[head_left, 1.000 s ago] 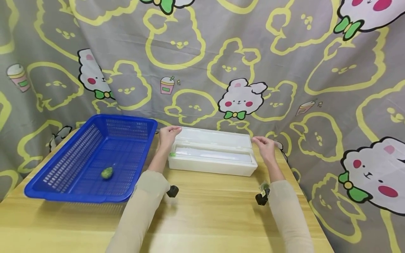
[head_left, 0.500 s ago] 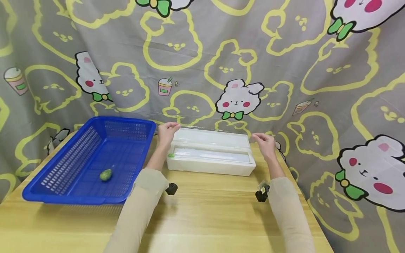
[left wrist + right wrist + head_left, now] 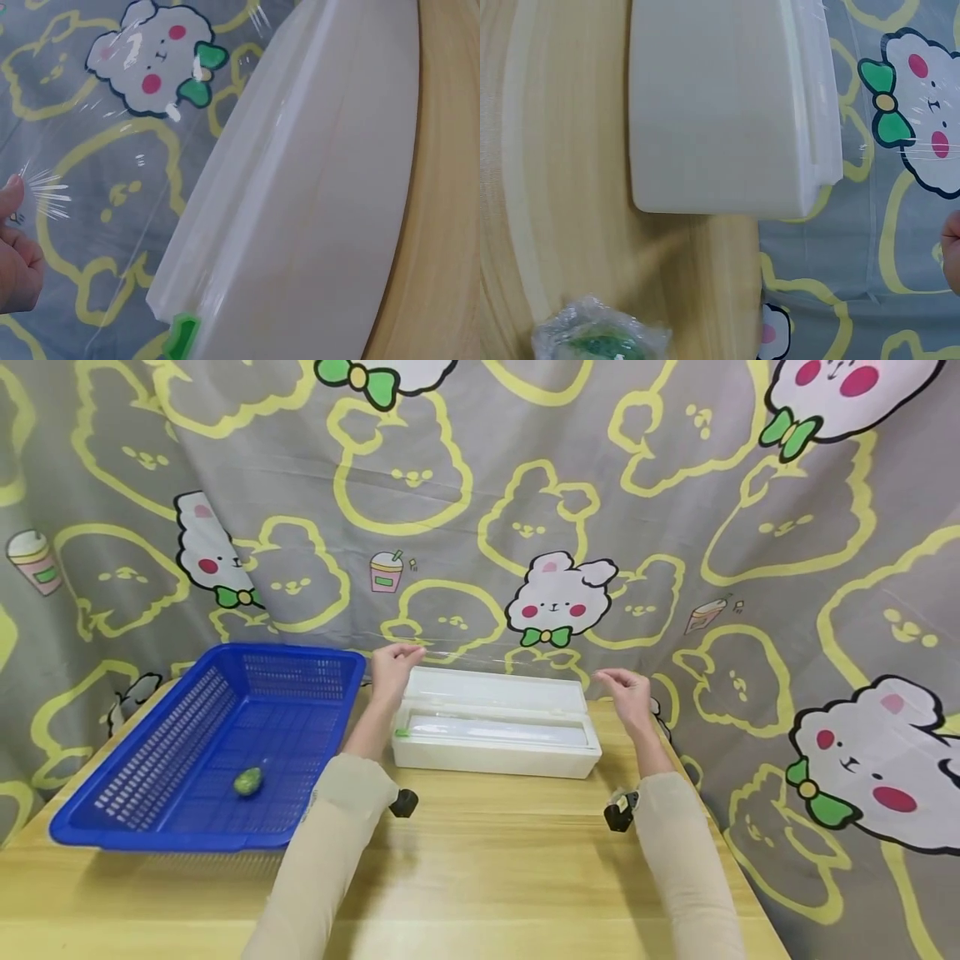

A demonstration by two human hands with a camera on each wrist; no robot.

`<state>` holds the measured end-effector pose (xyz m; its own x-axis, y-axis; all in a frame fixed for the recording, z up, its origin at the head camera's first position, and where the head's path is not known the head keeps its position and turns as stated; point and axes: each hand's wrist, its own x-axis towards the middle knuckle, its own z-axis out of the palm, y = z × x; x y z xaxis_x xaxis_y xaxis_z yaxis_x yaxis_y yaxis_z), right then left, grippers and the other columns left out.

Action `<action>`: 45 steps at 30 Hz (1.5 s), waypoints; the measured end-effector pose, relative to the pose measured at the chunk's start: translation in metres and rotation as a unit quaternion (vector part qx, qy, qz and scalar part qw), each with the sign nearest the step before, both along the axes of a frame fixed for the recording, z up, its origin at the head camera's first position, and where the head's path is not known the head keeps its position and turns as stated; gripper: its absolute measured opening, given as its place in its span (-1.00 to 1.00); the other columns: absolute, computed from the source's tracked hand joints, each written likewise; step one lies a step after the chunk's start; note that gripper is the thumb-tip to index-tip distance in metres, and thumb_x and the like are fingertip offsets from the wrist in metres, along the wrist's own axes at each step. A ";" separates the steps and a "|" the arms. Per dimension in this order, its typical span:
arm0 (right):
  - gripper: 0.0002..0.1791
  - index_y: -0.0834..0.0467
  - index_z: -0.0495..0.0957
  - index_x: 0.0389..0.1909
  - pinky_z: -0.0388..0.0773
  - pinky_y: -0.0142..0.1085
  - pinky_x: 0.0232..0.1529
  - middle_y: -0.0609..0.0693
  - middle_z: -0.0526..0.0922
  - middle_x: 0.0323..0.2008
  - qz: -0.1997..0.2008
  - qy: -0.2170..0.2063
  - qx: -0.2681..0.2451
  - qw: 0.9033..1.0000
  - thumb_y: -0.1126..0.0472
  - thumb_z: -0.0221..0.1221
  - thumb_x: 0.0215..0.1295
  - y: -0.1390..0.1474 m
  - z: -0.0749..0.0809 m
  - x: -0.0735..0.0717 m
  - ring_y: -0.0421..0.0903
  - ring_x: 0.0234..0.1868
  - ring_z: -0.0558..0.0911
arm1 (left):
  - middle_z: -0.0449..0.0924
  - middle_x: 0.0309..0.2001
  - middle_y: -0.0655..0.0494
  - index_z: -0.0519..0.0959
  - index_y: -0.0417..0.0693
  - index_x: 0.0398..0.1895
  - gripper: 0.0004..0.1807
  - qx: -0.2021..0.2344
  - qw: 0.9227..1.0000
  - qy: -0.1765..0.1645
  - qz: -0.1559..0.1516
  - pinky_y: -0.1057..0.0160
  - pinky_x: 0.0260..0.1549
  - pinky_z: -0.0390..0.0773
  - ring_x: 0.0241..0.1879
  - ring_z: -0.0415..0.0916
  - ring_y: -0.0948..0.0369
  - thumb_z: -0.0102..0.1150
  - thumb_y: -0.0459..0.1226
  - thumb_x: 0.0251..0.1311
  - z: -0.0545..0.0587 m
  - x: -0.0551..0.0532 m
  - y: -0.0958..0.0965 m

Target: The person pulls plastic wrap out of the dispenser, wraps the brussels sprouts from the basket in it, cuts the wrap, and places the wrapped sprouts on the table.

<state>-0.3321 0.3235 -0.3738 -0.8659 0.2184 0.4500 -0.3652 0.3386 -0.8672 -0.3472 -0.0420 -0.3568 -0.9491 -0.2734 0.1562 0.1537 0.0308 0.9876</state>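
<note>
In the head view, my left hand (image 3: 395, 672) pinches one corner of a sheet of clear cling film, and my right hand (image 3: 628, 695) pinches the other. The film (image 3: 51, 196) gathers into fine creases at the left thumb and fingertip in the left wrist view. It stretches between both hands above and behind a long white dispenser box (image 3: 495, 761). The box's lid (image 3: 495, 688) stands tipped back, and a pale roll (image 3: 495, 730) lies inside. A green tab (image 3: 181, 336) sits at its left end. Only the edge of my right hand enters the right wrist view.
A blue plastic basket (image 3: 129, 787) stands left of the box, holding one green, roundish item (image 3: 247, 782). On the wooden table (image 3: 510, 860), a green item in clear wrap (image 3: 604, 337) lies near the box's right end. A patterned curtain (image 3: 450, 485) hangs close behind.
Both hands have risen a little, away from the lid's edge, drawing the film up between them. The box and basket stay put; the head view has tilted slightly.
</note>
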 end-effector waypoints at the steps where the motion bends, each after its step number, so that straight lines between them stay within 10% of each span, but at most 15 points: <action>1: -0.77 0.48 0.57 -0.37 0.36 -0.54 -0.41 -0.33 0.60 -0.58 0.003 -0.004 -0.004 1.000 0.33 0.24 0.10 0.000 0.003 0.001 -0.37 -0.49 0.48 | 0.60 -0.19 -0.20 0.60 -0.39 -0.24 -0.75 0.000 1.000 0.001 -0.001 0.24 0.00 0.41 -0.20 0.50 0.16 0.24 -0.34 0.06 0.001 -0.001 0.000; 14: -0.75 0.48 0.58 -0.33 0.28 -0.52 -0.53 -0.34 0.56 -0.63 -0.002 -0.019 -0.005 1.000 0.31 0.22 0.13 -0.005 0.029 0.010 -0.34 -0.62 0.34 | 0.52 -0.50 0.19 0.62 -0.36 -0.31 -0.77 -0.018 1.000 0.024 0.003 0.48 -0.58 0.27 -0.59 0.28 0.40 0.27 -0.32 0.03 0.019 -0.002 -0.001; 22: -0.93 0.07 0.66 -0.51 0.32 -0.48 -0.44 -0.32 0.59 -0.60 -0.023 -0.016 -0.022 0.999 0.27 0.25 0.11 0.007 0.024 0.007 -0.25 -0.52 0.40 | 0.60 -0.31 -0.05 0.62 -0.37 -0.29 -0.78 -0.026 0.999 0.034 -0.018 0.49 -0.53 0.29 -0.52 0.33 0.41 0.27 -0.35 0.03 0.028 -0.003 0.005; 45: -0.92 0.32 0.64 -0.44 0.34 -0.52 -0.37 -0.32 0.59 -0.61 -0.007 0.003 -0.038 0.999 0.37 0.21 0.12 -0.006 0.059 0.005 -0.32 -0.48 0.45 | 0.38 -0.71 0.27 0.62 -0.34 -0.27 -0.78 -0.018 0.999 0.032 -0.021 0.43 -0.70 0.10 -0.71 0.08 0.37 0.26 -0.34 0.04 0.052 -0.002 -0.006</action>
